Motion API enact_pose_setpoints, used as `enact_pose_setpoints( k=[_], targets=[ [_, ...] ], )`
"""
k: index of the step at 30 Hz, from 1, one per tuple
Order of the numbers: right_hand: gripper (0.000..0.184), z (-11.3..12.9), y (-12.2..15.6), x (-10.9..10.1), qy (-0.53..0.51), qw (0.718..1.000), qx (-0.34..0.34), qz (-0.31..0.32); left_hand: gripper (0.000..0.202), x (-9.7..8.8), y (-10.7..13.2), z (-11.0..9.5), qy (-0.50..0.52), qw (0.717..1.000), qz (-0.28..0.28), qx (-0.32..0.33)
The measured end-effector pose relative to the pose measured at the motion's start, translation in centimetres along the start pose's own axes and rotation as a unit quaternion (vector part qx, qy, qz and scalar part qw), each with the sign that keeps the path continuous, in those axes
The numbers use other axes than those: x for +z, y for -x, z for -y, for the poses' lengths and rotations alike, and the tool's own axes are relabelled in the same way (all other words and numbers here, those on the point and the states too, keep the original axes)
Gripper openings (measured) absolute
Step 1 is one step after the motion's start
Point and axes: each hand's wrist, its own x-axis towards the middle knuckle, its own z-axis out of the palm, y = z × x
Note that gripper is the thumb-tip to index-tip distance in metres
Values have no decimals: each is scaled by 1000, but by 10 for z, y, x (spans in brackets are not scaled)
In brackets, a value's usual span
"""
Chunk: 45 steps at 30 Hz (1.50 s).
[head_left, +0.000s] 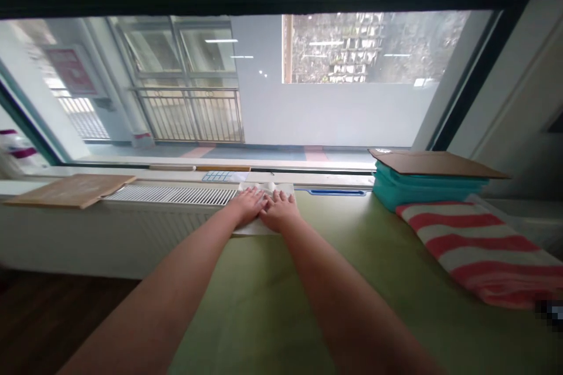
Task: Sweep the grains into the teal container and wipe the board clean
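Observation:
Both arms reach forward to the far edge of the green tabletop (343,258). My left hand (247,206) lies palm down on a white sheet, thin like tissue or paper (246,228), with its fingers stretched out. Beside it my right hand (280,210) rests flat on the same sheet, fingers slightly spread. The hands touch or nearly touch at the thumbs. Much of the sheet is hidden under them; its far edge looks wrinkled.
Left of the table is a radiator (176,194) with a wooden board (70,189) on it. A blue strip-like object (338,193) lies by the sill. At right, a teal box (409,185) carries a cardboard sheet (440,163). A red-and-white striped cloth (479,240) lies nearer. The window (343,111) rises ahead.

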Motion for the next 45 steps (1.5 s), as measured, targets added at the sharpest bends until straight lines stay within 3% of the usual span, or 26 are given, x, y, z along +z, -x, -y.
enact_pose_setpoints(
  k=[4,8,13,18,25,30,37,41,45],
  targets=[
    [65,-8,-29,1,4,1000,4,8,55,3,-25,14,-1,1000,-7,17],
    [66,-11,-37,1,0,1000,-7,8,61,4,-30,17,2,1000,6,0],
    [65,-7,-29,-3,4,999,21,31,63,2,-21,10,8,999,9,-34],
    [64,2,-4,-4,12,999,26,35,68,0,1,-1,26,998,9,-61],
    [62,23,69,-5,12,999,23,43,71,-14,73,-39,12,998,24,-56],
    [66,43,145,-6,14,998,14,52,63,-30,148,-79,10,996,43,-77],
    [65,68,257,0,23,999,31,31,64,-44,242,-131,7,997,47,-53],
    [64,76,301,-3,34,998,28,41,65,-47,277,-154,15,997,44,-58],
    [65,80,319,-4,47,998,29,28,67,-48,293,-165,19,998,34,-58]
  ],
)
